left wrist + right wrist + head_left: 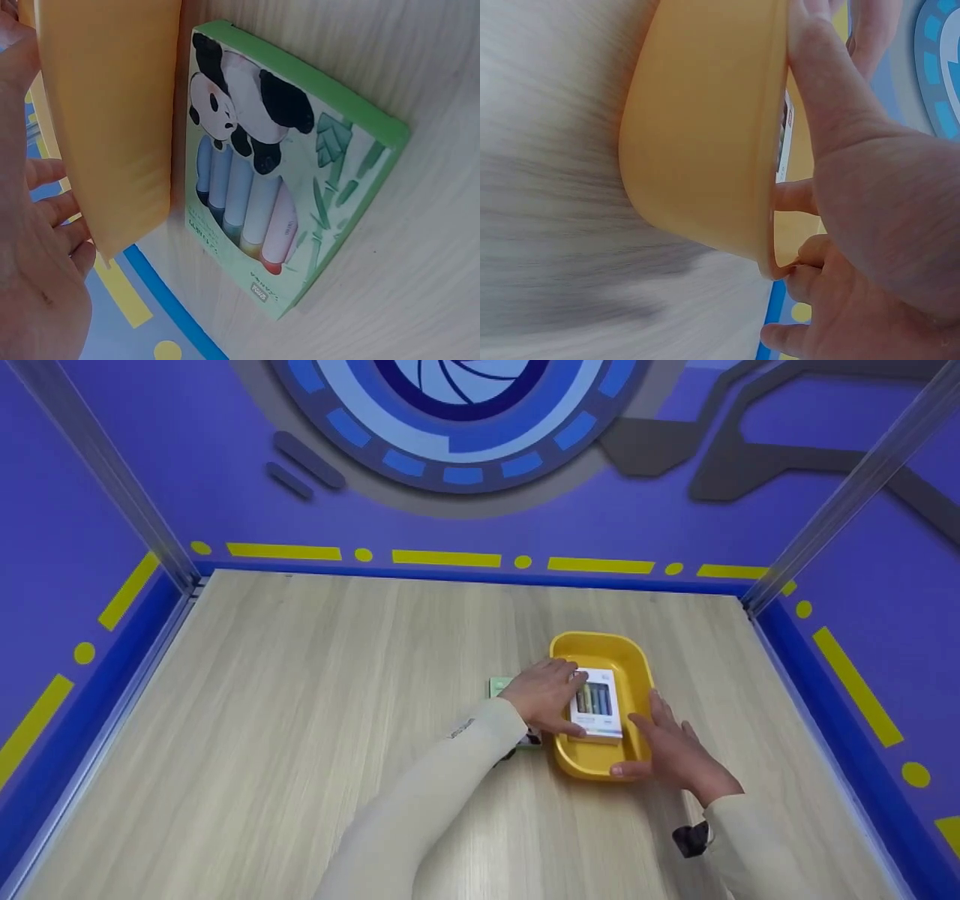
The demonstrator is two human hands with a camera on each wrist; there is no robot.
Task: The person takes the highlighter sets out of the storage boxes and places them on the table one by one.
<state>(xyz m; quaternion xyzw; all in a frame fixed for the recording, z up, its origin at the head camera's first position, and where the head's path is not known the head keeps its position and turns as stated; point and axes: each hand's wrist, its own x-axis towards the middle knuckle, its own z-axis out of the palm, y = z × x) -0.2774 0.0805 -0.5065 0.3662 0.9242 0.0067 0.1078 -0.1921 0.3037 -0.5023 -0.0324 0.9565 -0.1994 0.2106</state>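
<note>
A yellow plastic tray (598, 641) stands on the table, right of centre. Inside it lies a white box of crayon-like coloured sticks (596, 701), its window facing up. My left hand (544, 696) reaches over the tray's left rim, with thumb and fingers spread against the box's left side. On the right, my right hand (679, 746) holds the rim near its front corner; one finger is inside the tray. A green panda box of marker pens (247, 165) lies flat beside the tray's left wall, partly covered by my left forearm in the head view.
The wooden table (337, 660) is bounded by blue panels (480, 532) with yellow marks at the back and sides. Metal posts (847, 495) rise at the back corners. A black wrist device (691, 838) sits at my right sleeve.
</note>
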